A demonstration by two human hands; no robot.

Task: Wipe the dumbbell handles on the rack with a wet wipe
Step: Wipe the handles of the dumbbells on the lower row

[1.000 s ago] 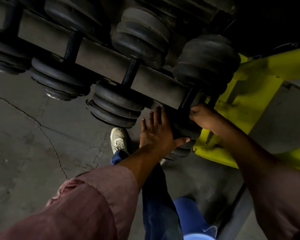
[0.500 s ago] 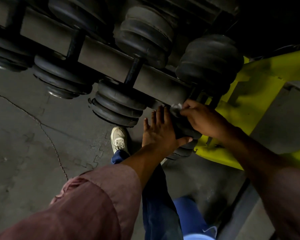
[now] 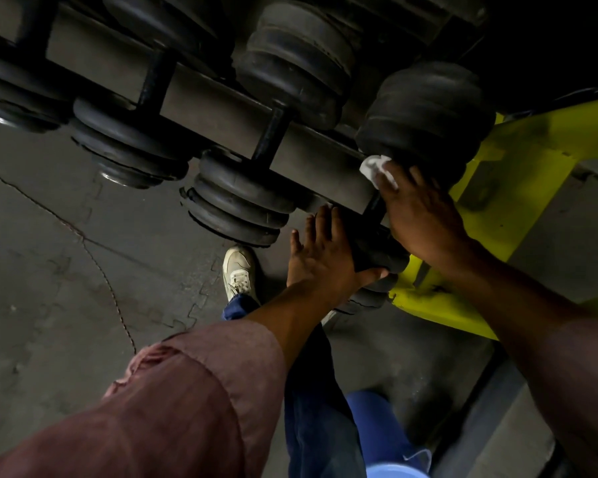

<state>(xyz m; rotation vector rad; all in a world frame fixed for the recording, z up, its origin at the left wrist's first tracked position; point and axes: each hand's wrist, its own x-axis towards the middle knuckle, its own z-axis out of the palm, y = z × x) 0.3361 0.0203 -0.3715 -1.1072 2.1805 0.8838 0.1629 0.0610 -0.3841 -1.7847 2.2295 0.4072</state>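
Head view, looking down along a dumbbell rack (image 3: 221, 108). A grey steel rail is seen running from upper left to lower right, with black rubber dumbbells laid across it in a row. The rightmost dumbbell (image 3: 425, 112) is being worked on; its upper head is seen above the rail, its lower head below, partly hidden by the hands.

Right hand (image 3: 418, 215): laid over the handle of that dumbbell, just where the handle (image 3: 377, 208) crosses the rail's lower edge. A white wet wipe (image 3: 373, 166) is held bunched under the fingers (image 3: 387, 177), against the base of the upper head, at the top end of the handle. Only a short dark stretch of handle is visible beside the hand. The fingers are bent down over the wipe, grasping it.

Left hand (image 3: 321, 257): pressed flat against the side of the lower head, fingers straight and spread, thumb hooked under the rubber edge. Nothing is grasped by it; the fingers are released.

A neighbouring dumbbell (image 3: 246, 201) lies just to the left, its handle bare and untouched. Further dumbbells are seen up the rail toward the left.

A yellow frame (image 3: 518, 188) is noted to the right of the rack, close behind the right hand. Grey floor (image 3: 49, 253) with a crack and interlocking mat seams is noted below. A white shoe (image 3: 239, 270), blue trousers and a rolled maroon sleeve (image 3: 187, 391) are in view.
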